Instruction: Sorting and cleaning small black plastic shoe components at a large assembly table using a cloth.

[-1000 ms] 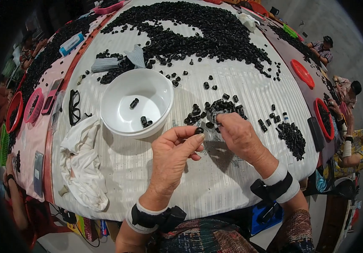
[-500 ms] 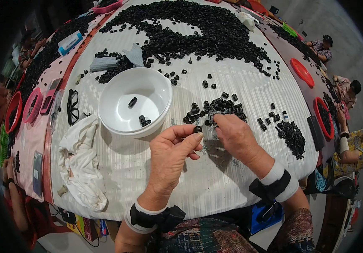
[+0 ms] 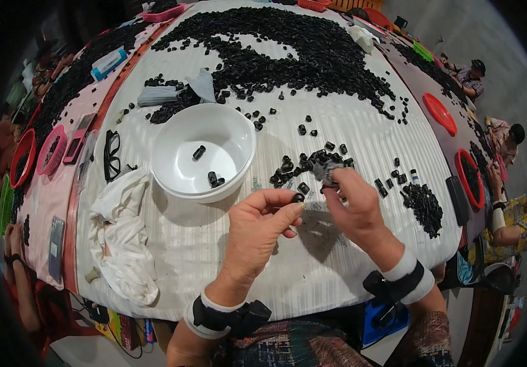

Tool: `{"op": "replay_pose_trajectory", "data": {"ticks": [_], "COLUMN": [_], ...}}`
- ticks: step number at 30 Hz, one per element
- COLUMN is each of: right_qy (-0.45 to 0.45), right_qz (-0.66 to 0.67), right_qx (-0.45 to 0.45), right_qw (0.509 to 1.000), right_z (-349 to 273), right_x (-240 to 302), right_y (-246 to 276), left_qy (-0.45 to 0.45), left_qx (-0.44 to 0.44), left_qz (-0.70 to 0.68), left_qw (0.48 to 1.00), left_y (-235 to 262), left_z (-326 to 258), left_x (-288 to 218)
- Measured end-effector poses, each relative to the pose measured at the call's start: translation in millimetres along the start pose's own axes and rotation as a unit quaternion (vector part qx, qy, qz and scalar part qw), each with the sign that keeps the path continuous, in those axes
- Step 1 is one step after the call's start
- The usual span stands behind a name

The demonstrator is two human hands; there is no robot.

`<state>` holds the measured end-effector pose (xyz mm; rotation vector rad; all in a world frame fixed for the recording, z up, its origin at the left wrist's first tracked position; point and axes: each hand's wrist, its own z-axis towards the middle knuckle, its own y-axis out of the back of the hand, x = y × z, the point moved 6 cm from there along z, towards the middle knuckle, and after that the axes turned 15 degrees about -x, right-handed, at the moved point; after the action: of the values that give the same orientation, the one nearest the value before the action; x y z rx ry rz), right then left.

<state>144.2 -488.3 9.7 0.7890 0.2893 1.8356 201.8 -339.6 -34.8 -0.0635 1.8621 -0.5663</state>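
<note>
My left hand [image 3: 257,229] pinches a small black plastic piece [image 3: 298,197] between thumb and forefinger, just right of the white bowl [image 3: 178,137]. My right hand [image 3: 354,205] rests its fingertips on a little cluster of black pieces [image 3: 312,165] and grips one or two of them. The bowl holds three black pieces [image 3: 213,178]. A big heap of the same black pieces [image 3: 288,49] covers the far part of the white ribbed table cover [image 3: 214,257].
A crumpled white cloth [image 3: 122,244] and black glasses [image 3: 111,155] lie left of the bowl. A smaller pile of pieces [image 3: 425,208] sits at the right edge. Red and pink baskets [image 3: 468,177] and phones [image 3: 55,248] line the sides. Other people sit at the right [image 3: 514,214].
My left hand stays pinched on its piece. My right hand has shifted slightly up and right into the cluster of pieces.
</note>
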Motion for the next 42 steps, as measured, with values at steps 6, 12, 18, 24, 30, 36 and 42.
{"op": "replay_pose_trajectory", "data": {"ticks": [6, 12, 18, 24, 30, 36, 42], "right_qy": [0.060, 0.076, 0.095, 0.085, 0.086, 0.041, 0.027], "right_qz": [0.069, 0.061, 0.048, 0.046, 0.041, 0.078, 0.073], "right_qx": [-0.069, -0.058, -0.058, -0.018, 0.004, 0.030, 0.037], "right_qw": [0.993, 0.994, 0.993, 0.995, 0.995, 0.996, 0.996], "right_z": [21.8, 14.2, 10.3, 10.7, 9.1, 5.4, 5.5], "right_x": [51.2, 52.8, 54.8, 57.0, 60.2, 55.2, 50.1], "right_y": [26.7, 19.6, 16.4, 15.8, 14.3, 12.2, 15.2], "left_qy": [-0.017, -0.048, -0.080, -0.079, -0.046, 0.019, 0.069], "left_qx": [0.025, 0.027, 0.013, 0.004, 0.001, 0.028, 0.036], "left_qz": [0.017, 0.045, 0.065, 0.084, 0.090, 0.044, 0.001], "left_qw": [0.999, 0.997, 0.995, 0.993, 0.995, 0.998, 0.997], "left_y": [-1.7, -4.1, -5.4, -3.8, -2.9, -0.9, -2.3], "left_z": [-6.4, -6.6, -7.9, -7.5, -6.2, -3.4, -1.9], "left_x": [-2.2, -2.2, -3.3, -2.1, 4.9, 10.4, 13.6]}}
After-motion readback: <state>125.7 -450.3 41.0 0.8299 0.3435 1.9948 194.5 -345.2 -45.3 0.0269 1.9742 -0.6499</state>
